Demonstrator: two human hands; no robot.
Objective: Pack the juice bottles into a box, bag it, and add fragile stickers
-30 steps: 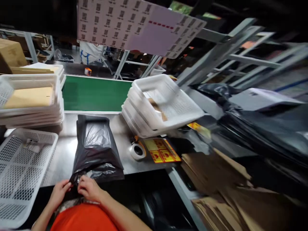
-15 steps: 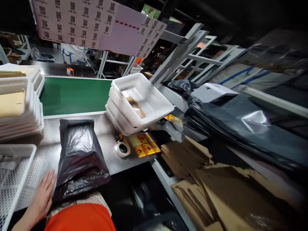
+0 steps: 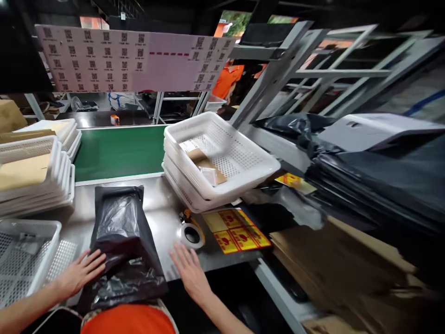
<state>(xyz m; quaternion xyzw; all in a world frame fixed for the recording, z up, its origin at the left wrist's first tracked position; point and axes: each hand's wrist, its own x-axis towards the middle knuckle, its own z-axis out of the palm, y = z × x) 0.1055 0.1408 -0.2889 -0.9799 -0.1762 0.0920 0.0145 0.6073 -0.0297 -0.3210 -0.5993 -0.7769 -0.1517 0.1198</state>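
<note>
A: Steel table (image 3: pixel 163 204), cut off by the lower edge. Black bag (image 3: pixel 120 241) lies flat on it, near end hidden behind an orange shirt (image 3: pixel 128 321).

B: Left hand (image 3: pixel 78 273) spread flat, fingers on the bag's left edge. Right hand (image 3: pixel 189 271) open, gripping nothing, just short of the tape roll (image 3: pixel 192 233). Blurry cardboard (image 3: pixel 347 269) at right.

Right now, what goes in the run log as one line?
left hand: flat on black poly bag | right hand: open, on steel table, near tape roll | white baskets: stacked behind
</note>
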